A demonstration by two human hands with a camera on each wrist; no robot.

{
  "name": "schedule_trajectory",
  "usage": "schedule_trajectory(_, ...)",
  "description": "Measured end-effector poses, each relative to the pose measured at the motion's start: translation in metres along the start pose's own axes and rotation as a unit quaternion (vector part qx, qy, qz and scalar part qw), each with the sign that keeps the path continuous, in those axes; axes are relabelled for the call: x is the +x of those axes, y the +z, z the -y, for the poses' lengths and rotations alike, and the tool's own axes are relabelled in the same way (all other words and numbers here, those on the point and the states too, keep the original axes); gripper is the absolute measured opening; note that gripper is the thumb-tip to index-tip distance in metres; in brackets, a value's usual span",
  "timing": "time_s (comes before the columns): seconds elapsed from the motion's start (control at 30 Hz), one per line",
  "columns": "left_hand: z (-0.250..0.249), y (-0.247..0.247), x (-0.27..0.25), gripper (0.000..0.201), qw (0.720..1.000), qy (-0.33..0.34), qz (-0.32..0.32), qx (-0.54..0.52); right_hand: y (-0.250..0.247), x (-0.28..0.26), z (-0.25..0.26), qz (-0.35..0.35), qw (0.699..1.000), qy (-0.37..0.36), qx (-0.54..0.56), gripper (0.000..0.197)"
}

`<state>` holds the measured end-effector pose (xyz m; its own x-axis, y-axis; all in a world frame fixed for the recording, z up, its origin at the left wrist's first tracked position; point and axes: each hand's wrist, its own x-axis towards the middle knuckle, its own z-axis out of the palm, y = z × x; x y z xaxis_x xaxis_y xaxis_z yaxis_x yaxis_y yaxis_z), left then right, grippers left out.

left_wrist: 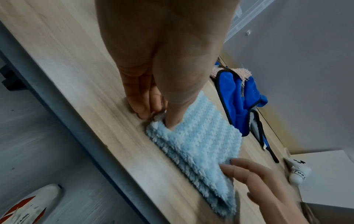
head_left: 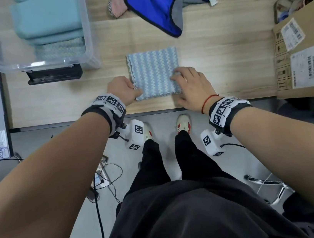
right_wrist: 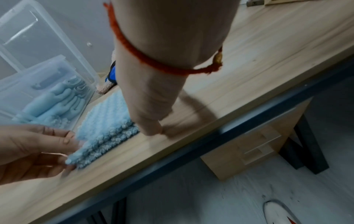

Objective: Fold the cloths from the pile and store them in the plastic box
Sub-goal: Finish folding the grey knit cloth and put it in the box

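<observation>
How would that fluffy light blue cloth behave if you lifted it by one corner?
The light blue cloth would probably droop and unfold: its folded layers lie loose and soft at the edge. It looks light, since the left hand pinches it with just the fingers. Its fuzzy pile likely resists sliding.

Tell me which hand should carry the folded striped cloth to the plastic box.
Probably left: the left hand already pinches the folded cloth and the plastic box lies on its side; the right hand only rests on it.

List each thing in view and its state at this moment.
light blue cloth: folded, flat on table
left hand: pinching the cloth's left edge
right hand: fingers resting on the cloth's right edge
plastic box: open, holds folded cloths
blue cloth: unfolded, in the pile
</observation>
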<state>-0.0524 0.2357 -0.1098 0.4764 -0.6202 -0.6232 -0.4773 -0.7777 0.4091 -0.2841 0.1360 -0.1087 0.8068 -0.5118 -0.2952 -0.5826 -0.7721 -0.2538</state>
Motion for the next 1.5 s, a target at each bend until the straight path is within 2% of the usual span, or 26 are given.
schedule_trajectory(0.07, -0.003, -0.001, -0.004, 0.031, 0.998, 0.047, -0.043, -0.017, -0.001, 0.0, -0.004, -0.001, 1.0, -0.027, 0.0, 0.067)
schedule_trajectory(0.13, -0.011, 0.0, -0.008, 0.03, 0.989, 0.13, -0.063, -0.042, -0.001, 0.002, -0.005, 0.026, 0.999, -0.047, 0.007, 0.073)
schedule_trajectory(0.2, -0.02, 0.003, -0.011, 0.027, 0.976, 0.213, -0.039, -0.033, 0.0, 0.005, -0.004, 0.059, 0.997, -0.045, 0.015, 0.081)
schedule_trajectory(0.27, -0.024, 0.008, -0.01, 0.027, 0.967, 0.255, 0.017, -0.019, -0.001, 0.006, -0.001, 0.066, 0.997, -0.037, 0.027, 0.092)
schedule_trajectory(0.37, -0.021, 0.016, -0.011, 0.051, 0.964, 0.245, 0.103, 0.026, -0.005, 0.005, 0.001, 0.067, 0.997, -0.043, 0.002, 0.104)
schedule_trajectory(0.5, -0.024, 0.018, -0.016, 0.077, 0.959, 0.241, 0.135, 0.066, -0.004, 0.002, 0.002, 0.066, 0.997, -0.046, -0.022, 0.1)
schedule_trajectory(0.7, -0.028, 0.023, -0.028, 0.092, 0.949, 0.205, 0.224, 0.083, -0.002, -0.008, 0.012, 0.08, 0.993, -0.048, -0.073, 0.06)
schedule_trajectory(0.8, -0.027, 0.029, -0.031, 0.095, 0.942, 0.205, 0.247, 0.1, 0.001, -0.014, 0.014, 0.106, 0.989, -0.05, -0.087, 0.049)
schedule_trajectory(0.97, -0.029, 0.031, -0.025, 0.107, 0.937, 0.202, 0.23, 0.172, -0.015, -0.002, 0.009, 0.107, 0.993, 0.024, 0.036, 0.024)
schedule_trajectory(1.03, -0.03, 0.025, -0.02, 0.104, 0.934, 0.2, 0.217, 0.2, -0.019, 0.003, 0.004, 0.112, 0.99, 0.058, 0.07, 0.025)
schedule_trajectory(1.13, -0.03, 0.015, -0.014, 0.101, 0.933, 0.177, 0.186, 0.252, -0.026, 0.009, -0.004, 0.142, 0.978, 0.11, 0.108, 0.042)
schedule_trajectory(1.23, -0.028, 0.011, -0.011, 0.097, 0.929, 0.172, 0.167, 0.281, -0.029, 0.016, -0.011, 0.162, 0.964, 0.146, 0.153, 0.048)
schedule_trajectory(1.3, -0.027, 0.009, -0.011, 0.089, 0.936, 0.172, 0.161, 0.261, -0.028, 0.018, -0.014, 0.161, 0.956, 0.163, 0.185, 0.046)
schedule_trajectory(1.43, -0.02, 0.003, -0.004, 0.064, 0.968, 0.14, 0.15, 0.144, -0.028, 0.018, -0.018, 0.143, 0.937, 0.189, 0.256, 0.022)
schedule_trajectory(1.5, -0.015, 0.004, 0.004, 0.05, 0.979, 0.122, 0.13, 0.099, -0.028, 0.019, -0.019, 0.138, 0.935, 0.194, 0.264, 0.019)
